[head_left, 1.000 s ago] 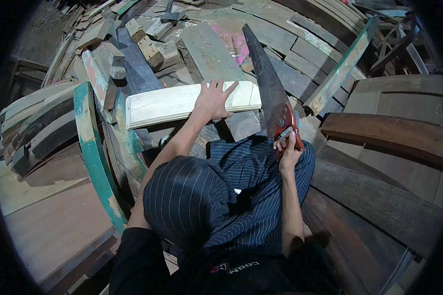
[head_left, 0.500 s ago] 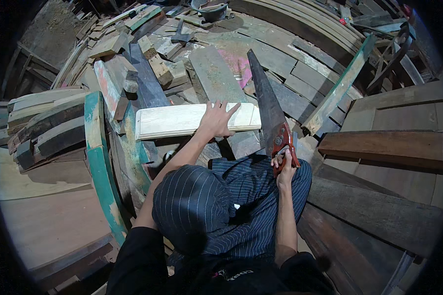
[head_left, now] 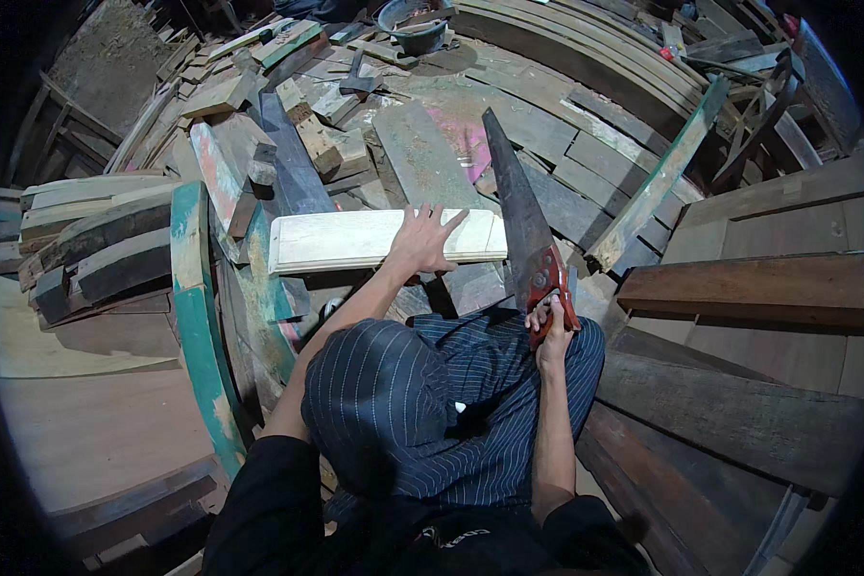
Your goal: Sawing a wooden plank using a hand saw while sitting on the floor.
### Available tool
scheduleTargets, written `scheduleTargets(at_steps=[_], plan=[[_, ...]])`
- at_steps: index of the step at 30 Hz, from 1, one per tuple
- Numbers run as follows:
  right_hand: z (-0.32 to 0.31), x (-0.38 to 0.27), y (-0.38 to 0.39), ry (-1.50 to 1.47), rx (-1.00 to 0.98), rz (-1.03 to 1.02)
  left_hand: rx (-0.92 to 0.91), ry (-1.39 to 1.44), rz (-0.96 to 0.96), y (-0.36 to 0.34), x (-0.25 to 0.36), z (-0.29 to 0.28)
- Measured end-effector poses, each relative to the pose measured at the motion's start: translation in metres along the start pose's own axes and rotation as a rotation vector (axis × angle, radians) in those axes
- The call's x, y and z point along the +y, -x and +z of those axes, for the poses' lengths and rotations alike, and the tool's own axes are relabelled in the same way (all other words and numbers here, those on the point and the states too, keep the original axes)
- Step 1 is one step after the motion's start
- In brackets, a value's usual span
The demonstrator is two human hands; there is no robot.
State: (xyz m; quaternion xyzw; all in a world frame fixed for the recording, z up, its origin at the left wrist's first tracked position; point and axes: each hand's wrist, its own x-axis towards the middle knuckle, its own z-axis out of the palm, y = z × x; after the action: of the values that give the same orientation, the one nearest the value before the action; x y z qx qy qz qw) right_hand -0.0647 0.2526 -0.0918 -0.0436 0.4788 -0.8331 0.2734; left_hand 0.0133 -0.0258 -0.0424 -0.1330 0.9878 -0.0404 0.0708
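The white board [head_left: 326, 242] lies crosswise in front of the person's knees, over a litter of scrap wood, with a thin line running across it near its right end. The left hand [head_left: 419, 242] rests on top of it, right of the middle, fingers spread wide and closed around nothing. Just at the board's right end stands the saw [head_left: 520, 206], its dark blade pointing away from the person and narrowing to the tip; whether blade and board touch cannot be told. The right hand [head_left: 551, 328] has its fingers wrapped round the saw's red handle, above the right leg of the striped trousers [head_left: 490, 413]. Beyond the board, a grey plank [head_left: 422, 154] leads away toward an axe-like tool [head_left: 359, 84] and, farther off, a bucket [head_left: 415, 36] with things in it. To the left, a green beam [head_left: 200, 331] runs down past the left arm, with stacked timber [head_left: 115, 259] outside it and a pale sheet [head_left: 101, 422] below. To the right lie a reddish-brown beam [head_left: 739, 285] and, beyond it, a slanting post [head_left: 662, 173].
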Motion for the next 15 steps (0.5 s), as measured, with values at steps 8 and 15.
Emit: scheduleTargets(at_steps=[8,15], plan=[[-0.0016,-0.0011,-0.0006,-0.014,-0.003,0.005,0.012,0.014,0.012,-0.0013,0.0014,0.0001],[-0.0022,0.0000,0.0022,-0.005,0.011,0.008,0.003,-0.002,0.003,0.0017,0.0023,0.0006]])
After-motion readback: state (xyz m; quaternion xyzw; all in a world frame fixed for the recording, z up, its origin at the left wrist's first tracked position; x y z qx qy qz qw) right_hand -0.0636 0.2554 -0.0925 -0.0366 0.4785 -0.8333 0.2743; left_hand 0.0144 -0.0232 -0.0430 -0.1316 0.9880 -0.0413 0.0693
